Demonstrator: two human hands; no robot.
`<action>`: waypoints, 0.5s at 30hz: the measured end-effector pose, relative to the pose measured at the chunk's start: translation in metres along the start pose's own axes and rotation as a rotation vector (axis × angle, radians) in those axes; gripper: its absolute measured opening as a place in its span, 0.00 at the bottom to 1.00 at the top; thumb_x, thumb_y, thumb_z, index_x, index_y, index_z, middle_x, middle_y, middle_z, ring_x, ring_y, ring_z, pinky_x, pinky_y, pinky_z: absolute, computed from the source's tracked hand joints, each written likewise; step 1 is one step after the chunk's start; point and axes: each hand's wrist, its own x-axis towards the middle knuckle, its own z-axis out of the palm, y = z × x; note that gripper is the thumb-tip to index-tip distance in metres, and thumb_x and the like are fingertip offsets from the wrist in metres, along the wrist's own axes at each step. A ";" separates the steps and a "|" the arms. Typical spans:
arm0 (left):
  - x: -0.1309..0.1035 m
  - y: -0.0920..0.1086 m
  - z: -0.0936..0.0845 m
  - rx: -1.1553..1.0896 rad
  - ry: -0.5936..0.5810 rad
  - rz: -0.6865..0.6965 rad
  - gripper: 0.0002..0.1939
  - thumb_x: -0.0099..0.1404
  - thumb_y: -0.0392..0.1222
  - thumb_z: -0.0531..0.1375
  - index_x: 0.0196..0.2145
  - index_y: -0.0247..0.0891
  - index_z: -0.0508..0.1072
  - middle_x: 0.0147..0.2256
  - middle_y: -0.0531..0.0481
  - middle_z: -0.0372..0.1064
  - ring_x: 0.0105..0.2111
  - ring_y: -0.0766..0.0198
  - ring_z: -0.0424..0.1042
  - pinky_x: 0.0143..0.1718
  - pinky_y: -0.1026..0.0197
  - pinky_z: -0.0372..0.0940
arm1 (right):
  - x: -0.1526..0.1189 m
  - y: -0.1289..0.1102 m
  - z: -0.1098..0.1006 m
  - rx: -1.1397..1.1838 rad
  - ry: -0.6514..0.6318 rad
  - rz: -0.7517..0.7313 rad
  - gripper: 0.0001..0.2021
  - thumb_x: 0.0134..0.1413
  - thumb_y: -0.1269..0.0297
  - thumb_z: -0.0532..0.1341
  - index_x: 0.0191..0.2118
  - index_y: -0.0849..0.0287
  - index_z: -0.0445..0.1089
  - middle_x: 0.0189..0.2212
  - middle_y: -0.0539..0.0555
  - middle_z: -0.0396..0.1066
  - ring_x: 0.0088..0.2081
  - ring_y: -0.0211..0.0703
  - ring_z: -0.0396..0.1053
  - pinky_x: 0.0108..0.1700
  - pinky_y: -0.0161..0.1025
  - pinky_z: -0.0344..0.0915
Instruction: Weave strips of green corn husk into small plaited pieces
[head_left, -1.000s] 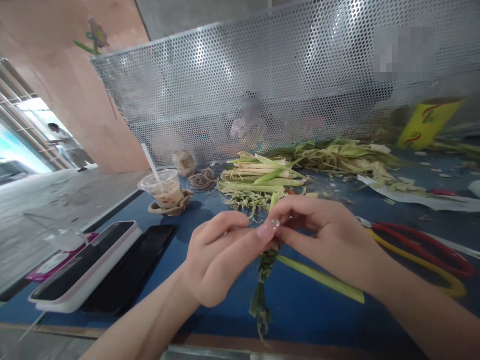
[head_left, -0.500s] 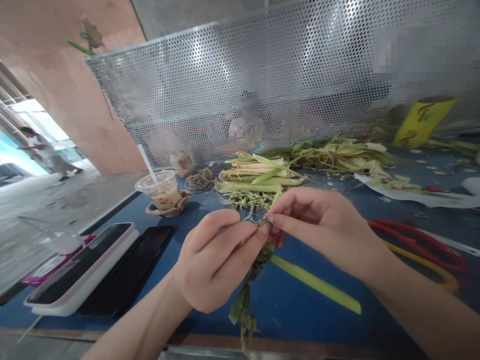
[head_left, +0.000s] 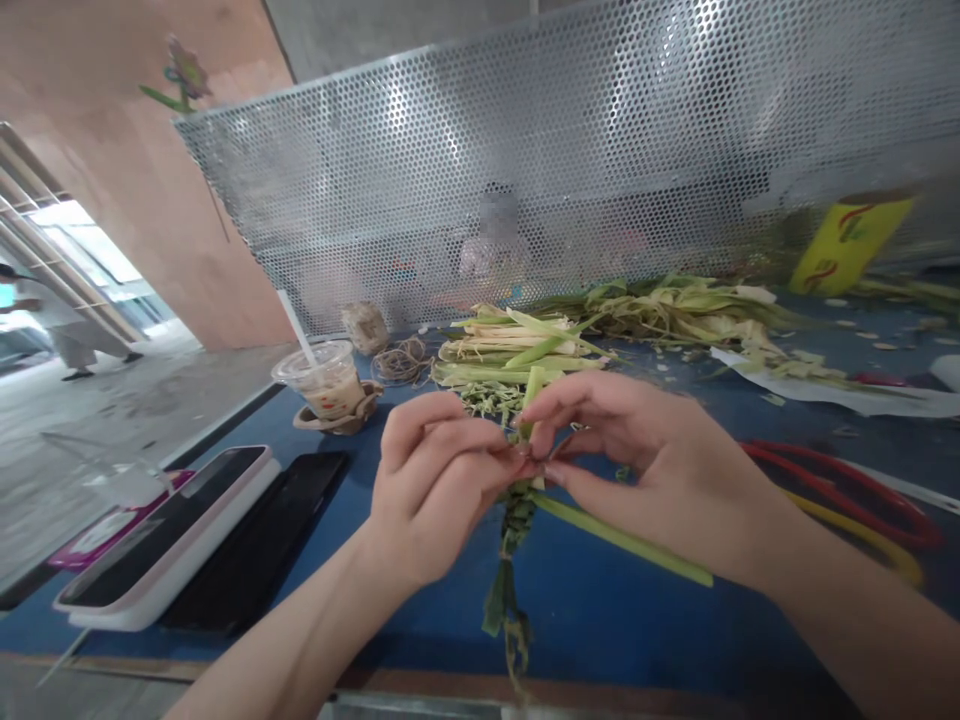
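Over the middle of the table, my left hand (head_left: 442,490) has its fingers closed in a pinch around the upper part of a braided bundle of green leaves (head_left: 517,525). The braid hangs down toward the table's front edge and ends in a loose, thin tail. My right hand (head_left: 645,470) meets the left fingertips from the other side, thumb and fingers pinched at the top of the same braid. A long pale-green leaf strip (head_left: 622,540) sticks out from the braid to the lower right. The exact spot where the fingertips grip is partly hidden.
Beyond my hands lie cut stalks (head_left: 517,350) and wilted leaves (head_left: 690,305). Twine (head_left: 405,360) and an iced drink cup (head_left: 326,380) stand left, near a white case (head_left: 172,540) and black tray (head_left: 262,540). Red-handled scissors (head_left: 847,490) lie right. A perforated metal screen (head_left: 450,180) rises behind.
My left hand has curled its fingers more and turned. The right fingers have shifted their pinch at the top of the braid, which now hangs straighter. In the background a walking person has moved left.
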 end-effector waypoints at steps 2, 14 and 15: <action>-0.001 0.002 0.003 -0.062 0.038 -0.106 0.10 0.52 0.29 0.63 0.23 0.37 0.65 0.30 0.52 0.62 0.32 0.66 0.62 0.30 0.63 0.64 | 0.000 0.001 0.000 -0.017 0.003 0.003 0.14 0.47 0.78 0.57 0.40 0.55 0.64 0.31 0.46 0.68 0.35 0.31 0.70 0.40 0.30 0.70; -0.006 0.004 0.018 -0.337 -0.107 -0.577 0.04 0.54 0.35 0.63 0.24 0.37 0.71 0.31 0.51 0.59 0.32 0.68 0.62 0.32 0.65 0.62 | 0.005 0.008 0.003 -0.351 0.078 0.115 0.10 0.45 0.76 0.58 0.35 0.56 0.67 0.29 0.47 0.72 0.31 0.34 0.71 0.34 0.30 0.68; -0.007 0.005 0.020 -0.385 -0.114 -0.649 0.04 0.54 0.36 0.63 0.23 0.37 0.71 0.30 0.51 0.59 0.33 0.67 0.62 0.32 0.65 0.62 | 0.005 0.008 0.004 -0.391 0.091 0.103 0.11 0.45 0.77 0.58 0.35 0.57 0.67 0.29 0.47 0.72 0.31 0.34 0.70 0.33 0.30 0.68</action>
